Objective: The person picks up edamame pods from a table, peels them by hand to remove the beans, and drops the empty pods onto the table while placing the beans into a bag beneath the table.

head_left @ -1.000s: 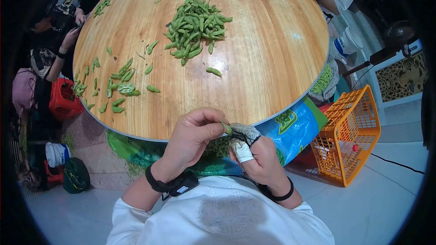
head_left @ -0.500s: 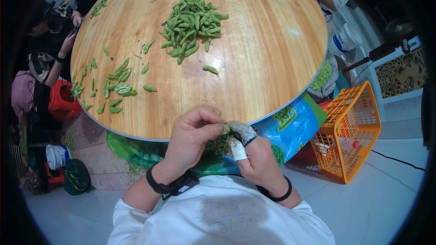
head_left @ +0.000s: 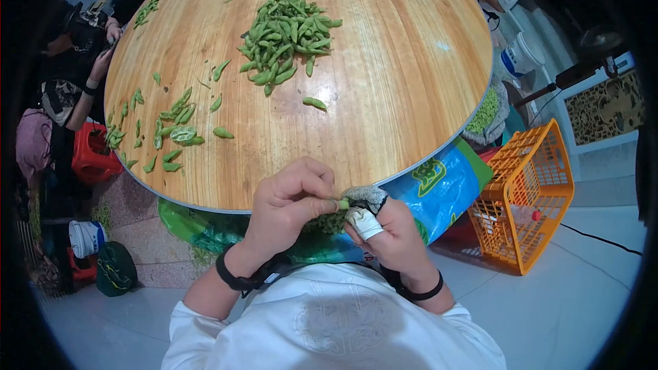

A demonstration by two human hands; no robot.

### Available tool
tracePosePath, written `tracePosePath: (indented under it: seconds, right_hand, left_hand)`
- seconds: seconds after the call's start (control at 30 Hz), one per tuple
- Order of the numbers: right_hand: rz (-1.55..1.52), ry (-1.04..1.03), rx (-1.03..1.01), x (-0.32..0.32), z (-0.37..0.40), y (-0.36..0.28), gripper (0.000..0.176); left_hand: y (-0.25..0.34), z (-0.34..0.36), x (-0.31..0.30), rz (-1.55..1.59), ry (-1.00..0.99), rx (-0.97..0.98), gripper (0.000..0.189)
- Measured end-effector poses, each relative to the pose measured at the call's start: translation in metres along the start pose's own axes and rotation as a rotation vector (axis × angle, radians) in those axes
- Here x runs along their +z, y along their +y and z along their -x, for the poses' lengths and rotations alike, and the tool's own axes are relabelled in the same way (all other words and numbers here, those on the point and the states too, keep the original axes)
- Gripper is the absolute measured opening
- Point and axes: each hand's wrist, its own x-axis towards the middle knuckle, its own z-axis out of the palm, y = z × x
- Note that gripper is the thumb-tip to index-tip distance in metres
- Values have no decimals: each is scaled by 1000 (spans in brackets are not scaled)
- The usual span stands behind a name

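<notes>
My left hand [head_left: 291,199] pinches a green soybean pod [head_left: 343,203] between thumb and index finger, just off the table's near edge. Against the pod's other end, my right hand [head_left: 394,233] is closed, its thumb wrapped in white tape [head_left: 364,223] and grey cloth [head_left: 367,197] over its fingers. Part of the pod is hidden there. Below both hands, a heap of small green pieces [head_left: 327,223] shows in a green and blue plastic bag [head_left: 439,188]. Ahead on the round wooden table [head_left: 404,75] lies a pile of soybean pods [head_left: 284,38].
A single pod [head_left: 314,103] lies nearer me, and several more [head_left: 181,120] are scattered at left. An orange plastic crate [head_left: 521,199] stands on the floor at right, below a bag of shelled beans [head_left: 485,111]. Other people sit at left and far right.
My hands have drawn slightly apart, and more of the pod shows between them. The right hand has turned a little, with its taped thumb lower. The view has shifted slightly.
</notes>
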Motion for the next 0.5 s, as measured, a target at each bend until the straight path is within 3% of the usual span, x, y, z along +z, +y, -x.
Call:
tracePosePath:
  seconds: [0.07, 0.13, 0.17, 0.2, 0.23, 0.3, 0.37, 0.5]
  right_hand:
    - [-388, -121, 177, -5, 0, 0, 14]
    - [-525, -179, 224, -12, 0, 1, 13]
    - [-660, -241, 268, -14, -1, 2, 14]
    - [-659, -240, 267, -14, -1, -1, 14]
    - [-608, -224, 291, -15, -1, -5, 13]
    - [-553, -228, 311, -13, -3, -8, 12]
    - [-402, -140, 297, -7, -6, -6, 12]
    - [-109, -212, 281, -11, -7, -18, 14]
  left_hand:
    - [3, 0, -5, -61, -70, 38, 12]
    - [9, -3, -9, -120, -136, 79, 12]
    - [13, -5, -11, -343, -193, 233, 14]
    - [17, -6, -11, -565, -247, 389, 16]
    - [19, -6, -10, -566, -246, 390, 16]
    - [22, -4, -5, -839, -265, 595, 19]
    - [23, 1, -4, -859, -275, 583, 19]
    - [46, 10, -18, -968, -224, 490, 19]
